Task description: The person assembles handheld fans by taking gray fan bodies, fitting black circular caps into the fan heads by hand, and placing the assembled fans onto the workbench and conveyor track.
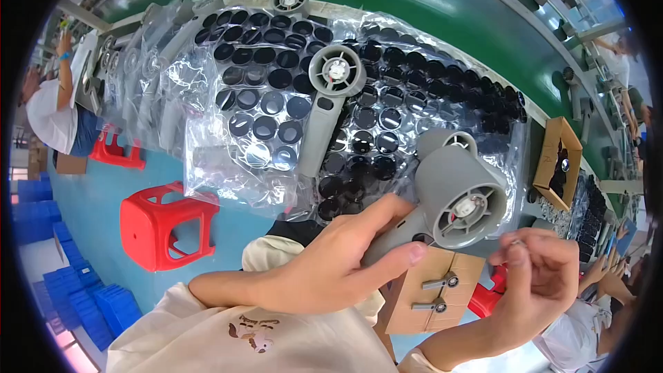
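Head view, looking down. Left hand (331, 262) is wrapped around the handle of a grey hair-dryer housing (456, 193), thumb and forefinger extended along it; the barrel's open end with its spoked hub faces the camera. Housing is held above the near edge of the table (483, 48), just left of the right hand (542, 269). Right hand has fingers curled, thumb and forefinger pinched together on something too small to make out.

Below the housing: a cardboard piece (428, 293) with two small metal parts lying on it. Behind: trays of black round caps (276, 90) under clear plastic film, and a second grey dryer housing (330, 100) lying on them. A red stool (162, 224) stands on the blue floor at left.
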The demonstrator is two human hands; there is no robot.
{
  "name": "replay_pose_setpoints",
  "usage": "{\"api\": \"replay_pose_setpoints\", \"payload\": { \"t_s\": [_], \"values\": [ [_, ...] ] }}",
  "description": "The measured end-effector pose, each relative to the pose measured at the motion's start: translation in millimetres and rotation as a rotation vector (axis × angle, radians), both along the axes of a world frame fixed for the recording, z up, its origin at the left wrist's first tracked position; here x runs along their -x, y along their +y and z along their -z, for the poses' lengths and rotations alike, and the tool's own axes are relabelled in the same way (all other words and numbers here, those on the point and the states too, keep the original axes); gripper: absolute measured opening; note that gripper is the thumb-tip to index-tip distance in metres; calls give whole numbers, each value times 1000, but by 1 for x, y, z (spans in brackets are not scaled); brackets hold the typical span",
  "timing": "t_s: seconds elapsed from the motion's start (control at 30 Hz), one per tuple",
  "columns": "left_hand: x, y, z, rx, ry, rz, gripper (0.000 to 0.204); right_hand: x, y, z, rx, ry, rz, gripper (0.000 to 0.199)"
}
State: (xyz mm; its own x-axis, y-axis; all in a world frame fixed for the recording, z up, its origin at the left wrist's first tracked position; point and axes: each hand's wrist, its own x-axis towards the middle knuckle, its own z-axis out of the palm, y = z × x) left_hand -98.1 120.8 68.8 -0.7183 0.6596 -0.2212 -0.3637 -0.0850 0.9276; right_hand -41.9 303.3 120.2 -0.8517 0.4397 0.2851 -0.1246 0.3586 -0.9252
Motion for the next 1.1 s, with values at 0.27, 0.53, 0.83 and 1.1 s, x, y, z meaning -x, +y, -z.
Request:
{"api": "replay_pose_setpoints", "payload": {
  "t_s": [0.27,0.53,0.83,1.1],
  "values": [
    [18,-19,-4,76,173,-51,33,37,-35,10,-493,97,-172,25],
    [26,-29,3,82,342,-118,32,44,-60,9,-623,-24,-85,24],
    [20,-31,11,266,461,-157,34,51,-60,0,-534,-249,-106,25],
    [19,-28,19,105,88,3,30,52,0,4,-171,-240,-249,23]
  ]
}}
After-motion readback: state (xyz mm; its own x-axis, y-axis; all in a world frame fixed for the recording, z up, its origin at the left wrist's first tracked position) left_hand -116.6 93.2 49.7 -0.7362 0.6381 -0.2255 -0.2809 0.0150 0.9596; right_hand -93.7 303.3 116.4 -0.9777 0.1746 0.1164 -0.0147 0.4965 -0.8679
